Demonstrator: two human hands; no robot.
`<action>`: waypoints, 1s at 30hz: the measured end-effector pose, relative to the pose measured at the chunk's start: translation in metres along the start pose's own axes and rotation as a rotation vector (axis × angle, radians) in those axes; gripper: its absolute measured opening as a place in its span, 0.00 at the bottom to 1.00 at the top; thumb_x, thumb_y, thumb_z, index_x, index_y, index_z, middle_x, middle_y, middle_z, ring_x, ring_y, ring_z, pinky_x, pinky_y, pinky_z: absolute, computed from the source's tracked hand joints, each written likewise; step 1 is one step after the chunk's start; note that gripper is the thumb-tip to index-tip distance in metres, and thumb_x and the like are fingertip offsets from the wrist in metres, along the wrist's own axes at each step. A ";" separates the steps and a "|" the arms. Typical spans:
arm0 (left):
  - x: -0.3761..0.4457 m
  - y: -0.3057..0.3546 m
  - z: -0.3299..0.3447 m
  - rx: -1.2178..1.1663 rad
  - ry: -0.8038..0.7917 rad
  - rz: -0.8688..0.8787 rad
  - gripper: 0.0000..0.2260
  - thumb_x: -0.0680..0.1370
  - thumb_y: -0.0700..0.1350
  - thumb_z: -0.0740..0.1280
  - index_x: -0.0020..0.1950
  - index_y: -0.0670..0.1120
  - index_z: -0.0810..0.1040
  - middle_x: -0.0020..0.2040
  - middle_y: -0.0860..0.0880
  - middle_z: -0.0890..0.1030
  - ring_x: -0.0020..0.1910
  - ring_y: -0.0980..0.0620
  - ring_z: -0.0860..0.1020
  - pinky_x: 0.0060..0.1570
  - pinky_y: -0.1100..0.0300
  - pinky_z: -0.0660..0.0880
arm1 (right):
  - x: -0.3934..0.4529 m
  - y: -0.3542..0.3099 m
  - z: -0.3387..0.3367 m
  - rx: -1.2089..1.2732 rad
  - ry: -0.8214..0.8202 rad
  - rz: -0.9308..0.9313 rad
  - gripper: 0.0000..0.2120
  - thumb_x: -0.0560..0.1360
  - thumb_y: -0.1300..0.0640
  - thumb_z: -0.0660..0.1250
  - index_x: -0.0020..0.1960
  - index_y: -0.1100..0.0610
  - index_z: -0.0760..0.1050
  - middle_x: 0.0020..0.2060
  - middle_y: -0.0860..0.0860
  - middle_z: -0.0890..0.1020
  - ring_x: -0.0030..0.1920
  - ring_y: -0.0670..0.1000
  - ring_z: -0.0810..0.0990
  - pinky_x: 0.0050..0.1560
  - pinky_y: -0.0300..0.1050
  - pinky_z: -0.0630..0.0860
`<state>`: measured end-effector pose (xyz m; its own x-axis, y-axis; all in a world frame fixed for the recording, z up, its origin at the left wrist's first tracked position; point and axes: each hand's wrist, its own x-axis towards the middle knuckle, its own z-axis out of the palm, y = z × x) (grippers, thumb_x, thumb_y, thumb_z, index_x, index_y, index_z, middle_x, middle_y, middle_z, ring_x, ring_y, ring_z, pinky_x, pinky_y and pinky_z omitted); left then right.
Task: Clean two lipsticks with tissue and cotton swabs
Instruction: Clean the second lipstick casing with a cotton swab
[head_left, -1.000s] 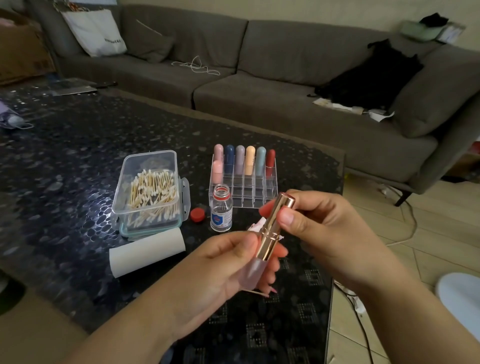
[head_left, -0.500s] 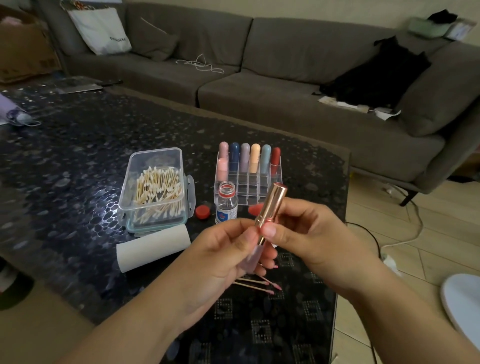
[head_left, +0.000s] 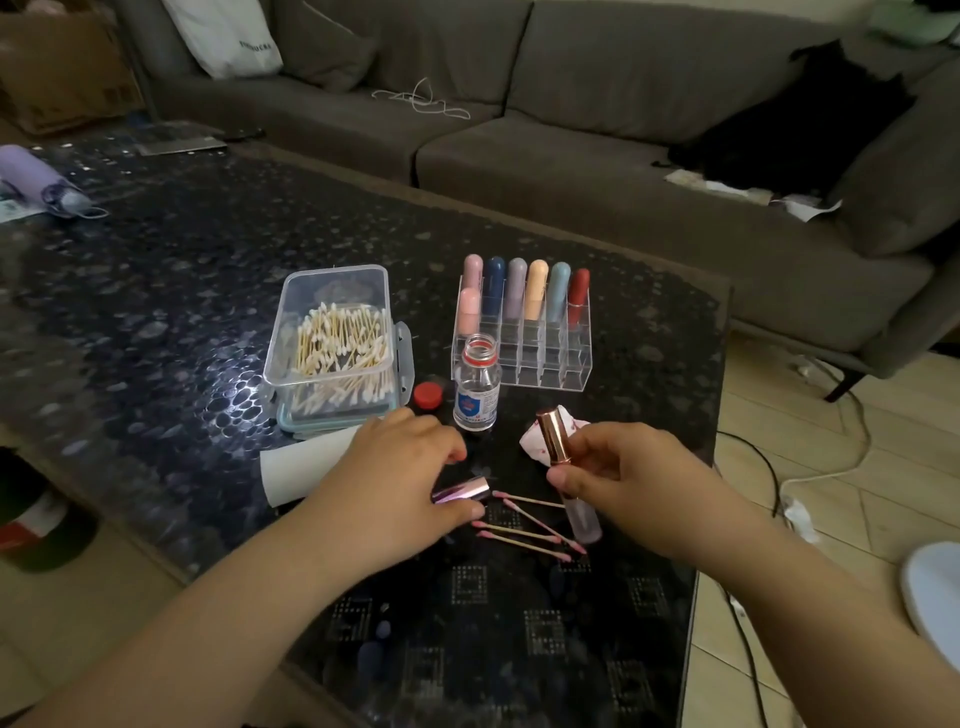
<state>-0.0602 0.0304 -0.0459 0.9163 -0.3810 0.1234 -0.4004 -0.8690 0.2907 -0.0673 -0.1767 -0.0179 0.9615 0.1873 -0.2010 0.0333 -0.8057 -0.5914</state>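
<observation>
- Tissue roll (head_left: 306, 465): right end hidden under the left hand (head_left: 400, 467).
- Metallic pink tube (head_left: 462, 489): near end covered by the left hand's fingers; cannot tell whether it is a cap or a whole lipstick.
- Rose-gold lipstick (head_left: 553, 436): middle hidden by the right hand (head_left: 623, 478).
- Stained tissue (head_left: 535, 439): partly behind the lipstick.
- Bottle (head_left: 477, 384): label print too small to read.
- White round object (head_left: 935, 592): cut by the right edge, unidentifiable.
- Cardboard box (head_left: 57, 62): cut by the left edge.
</observation>
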 end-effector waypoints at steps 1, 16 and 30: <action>0.002 0.001 0.004 0.053 -0.025 0.009 0.20 0.70 0.61 0.66 0.58 0.53 0.73 0.53 0.55 0.75 0.55 0.54 0.68 0.54 0.61 0.64 | 0.000 0.000 0.001 -0.006 -0.001 0.001 0.10 0.75 0.47 0.65 0.54 0.47 0.77 0.44 0.43 0.81 0.44 0.40 0.78 0.44 0.34 0.74; 0.004 0.001 0.008 -0.200 0.060 -0.008 0.06 0.77 0.49 0.62 0.53 0.55 0.71 0.50 0.56 0.78 0.51 0.57 0.75 0.53 0.60 0.69 | -0.005 0.001 -0.001 -0.013 0.006 -0.079 0.10 0.76 0.48 0.64 0.56 0.43 0.75 0.47 0.43 0.79 0.47 0.42 0.78 0.51 0.41 0.76; -0.004 0.009 -0.012 -0.870 0.041 -0.103 0.08 0.73 0.43 0.69 0.49 0.53 0.75 0.47 0.49 0.82 0.47 0.53 0.80 0.53 0.54 0.76 | -0.007 -0.011 0.000 0.050 0.133 -0.236 0.18 0.64 0.48 0.75 0.53 0.42 0.75 0.41 0.41 0.78 0.42 0.39 0.77 0.44 0.28 0.72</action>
<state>-0.0671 0.0278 -0.0325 0.9537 -0.2882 0.0856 -0.1862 -0.3427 0.9208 -0.0743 -0.1685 -0.0101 0.9563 0.2882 0.0493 0.2503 -0.7195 -0.6479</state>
